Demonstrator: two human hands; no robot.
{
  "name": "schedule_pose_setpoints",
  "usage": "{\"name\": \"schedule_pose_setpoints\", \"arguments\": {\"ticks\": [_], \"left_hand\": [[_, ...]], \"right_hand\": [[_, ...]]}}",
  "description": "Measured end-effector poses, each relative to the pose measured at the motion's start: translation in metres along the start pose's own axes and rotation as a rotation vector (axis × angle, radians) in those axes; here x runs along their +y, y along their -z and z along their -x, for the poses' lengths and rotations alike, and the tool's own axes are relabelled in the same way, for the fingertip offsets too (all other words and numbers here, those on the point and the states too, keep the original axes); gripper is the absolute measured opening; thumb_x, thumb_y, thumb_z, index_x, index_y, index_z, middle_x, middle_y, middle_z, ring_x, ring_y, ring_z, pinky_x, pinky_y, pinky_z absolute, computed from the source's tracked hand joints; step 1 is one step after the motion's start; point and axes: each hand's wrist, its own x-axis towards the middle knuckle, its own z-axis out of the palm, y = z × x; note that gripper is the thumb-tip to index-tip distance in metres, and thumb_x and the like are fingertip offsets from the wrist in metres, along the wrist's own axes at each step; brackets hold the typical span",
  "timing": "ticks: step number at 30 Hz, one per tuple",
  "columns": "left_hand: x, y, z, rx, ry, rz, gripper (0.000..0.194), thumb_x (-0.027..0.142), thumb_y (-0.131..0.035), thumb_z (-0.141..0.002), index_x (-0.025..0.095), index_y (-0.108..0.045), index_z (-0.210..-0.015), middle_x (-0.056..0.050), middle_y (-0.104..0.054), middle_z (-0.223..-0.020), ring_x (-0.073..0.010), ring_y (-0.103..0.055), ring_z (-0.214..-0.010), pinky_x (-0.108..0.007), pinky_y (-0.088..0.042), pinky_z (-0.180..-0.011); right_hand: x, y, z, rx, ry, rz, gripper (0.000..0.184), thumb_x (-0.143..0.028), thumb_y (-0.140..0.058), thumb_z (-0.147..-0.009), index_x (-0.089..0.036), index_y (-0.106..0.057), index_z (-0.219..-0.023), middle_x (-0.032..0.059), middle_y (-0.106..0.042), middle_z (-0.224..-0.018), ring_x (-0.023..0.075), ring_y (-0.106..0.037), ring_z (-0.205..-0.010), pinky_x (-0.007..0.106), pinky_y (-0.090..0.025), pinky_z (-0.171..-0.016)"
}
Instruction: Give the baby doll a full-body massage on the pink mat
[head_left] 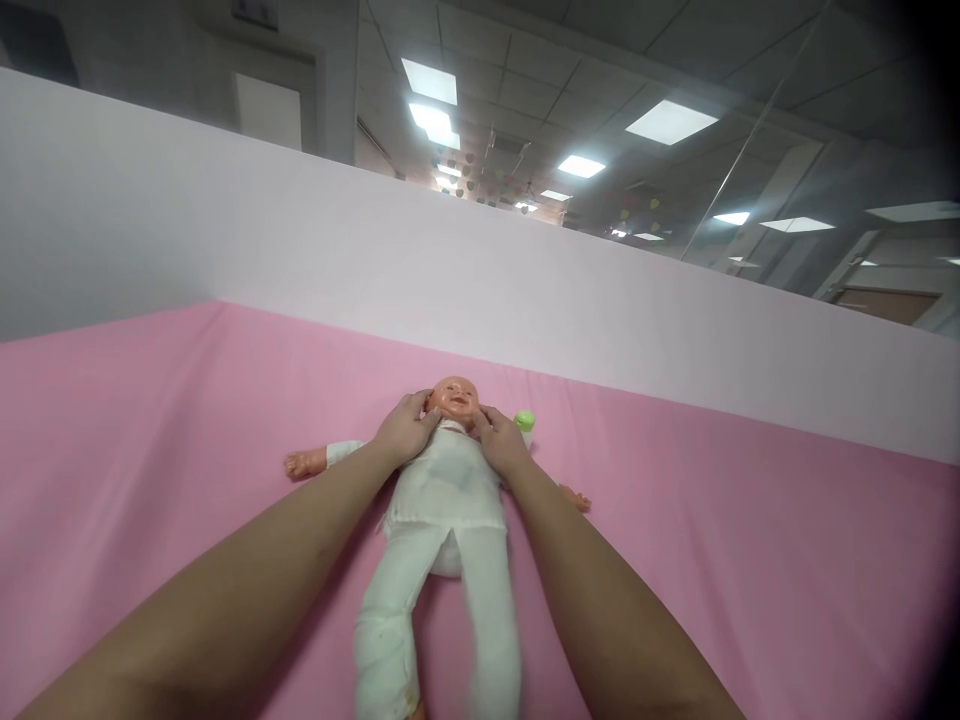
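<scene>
A baby doll point(448, 485) in white clothes lies on its back on the pink sheet point(225, 420), legs toward me and arms spread out. My left hand point(409, 425) cups the left side of its head, the thumb along the cheek and jaw. On the other side my right hand point(501, 438) holds the head near the jaw, its thumb by the chin. The fingertips of both hands are partly hidden behind the head. A small bottle with a green cap point(524, 421) is beside my right hand, partly hidden by it.
A low white wall point(450, 270) runs behind the doll along the far edge of the pink sheet. Above it stands a glass pane point(637, 180), with lit ceiling panels visible through it or mirrored in it. The sheet has some creases.
</scene>
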Motion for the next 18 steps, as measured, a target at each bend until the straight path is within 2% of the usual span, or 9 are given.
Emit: {"name": "schedule_pose_setpoints", "arguments": {"ticks": [2,5,8,10,13,16,18], "left_hand": [[-0.003,-0.001,-0.002,0.015,0.004,0.023,0.051,0.046,-0.041,-0.102,0.019,-0.058,-0.141,-0.014,-0.063,-0.138,-0.0284,-0.058,-0.127,-0.044,-0.044,-0.110],[-0.004,0.000,-0.004,0.029,0.010,0.057,0.050,0.047,-0.030,-0.105,0.021,-0.061,-0.135,-0.012,-0.068,-0.133,-0.0261,-0.062,-0.122,-0.042,-0.048,-0.106],[-0.005,0.003,-0.005,0.048,0.024,0.064,0.050,0.048,-0.031,-0.105,0.020,-0.061,-0.134,-0.013,-0.068,-0.133,-0.0275,-0.062,-0.123,-0.044,-0.048,-0.106],[-0.006,0.004,-0.005,0.065,0.036,0.059,0.050,0.047,-0.034,-0.104,0.019,-0.060,-0.136,-0.015,-0.066,-0.136,-0.0286,-0.062,-0.125,-0.046,-0.047,-0.107],[-0.004,0.007,-0.004,0.094,0.042,0.055,0.051,0.048,-0.037,-0.103,0.018,-0.058,-0.139,-0.016,-0.065,-0.135,-0.0282,-0.064,-0.121,-0.045,-0.049,-0.104],[0.006,0.013,0.000,0.136,0.023,0.047,0.050,0.047,-0.042,-0.100,0.018,-0.060,-0.136,-0.015,-0.065,-0.133,-0.0278,-0.065,-0.116,-0.044,-0.050,-0.102],[0.019,0.019,0.004,0.180,-0.015,0.038,0.044,0.045,-0.047,-0.098,0.020,-0.063,-0.131,-0.013,-0.064,-0.132,-0.0274,-0.065,-0.114,-0.043,-0.051,-0.100]], "right_hand": [[-0.001,0.000,0.001,0.013,0.022,0.013,0.046,-0.051,-0.040,-0.105,-0.022,-0.069,-0.125,0.0068,-0.076,-0.117,0.0211,-0.070,-0.108,0.035,-0.052,-0.098],[-0.009,0.006,0.003,0.054,0.074,0.038,0.043,-0.049,-0.042,-0.105,-0.024,-0.069,-0.126,0.0058,-0.076,-0.116,0.0219,-0.070,-0.108,0.036,-0.052,-0.099],[-0.013,0.025,0.005,0.126,0.139,0.067,0.038,-0.047,-0.048,-0.102,-0.025,-0.070,-0.124,0.0048,-0.074,-0.123,0.0212,-0.070,-0.105,0.035,-0.052,-0.099],[-0.008,0.040,0.007,0.221,0.176,0.144,0.036,-0.042,-0.050,-0.100,-0.023,-0.070,-0.123,0.0067,-0.073,-0.124,0.0224,-0.069,-0.103,0.037,-0.052,-0.100],[0.010,0.057,0.010,0.336,0.214,0.328,0.040,-0.027,-0.055,-0.092,-0.018,-0.067,-0.129,0.0109,-0.067,-0.133,0.0280,-0.059,-0.124,0.044,-0.045,-0.112],[0.027,0.061,0.014,0.273,0.181,0.406,0.057,-0.019,-0.056,-0.085,-0.013,-0.059,-0.142,0.0128,-0.056,-0.150,0.0303,-0.044,-0.143,0.048,-0.035,-0.122],[0.033,0.058,0.015,0.195,0.127,0.408,0.064,-0.016,-0.055,-0.084,-0.012,-0.053,-0.148,0.0131,-0.050,-0.155,0.0298,-0.041,-0.146,0.047,-0.034,-0.124]]}}
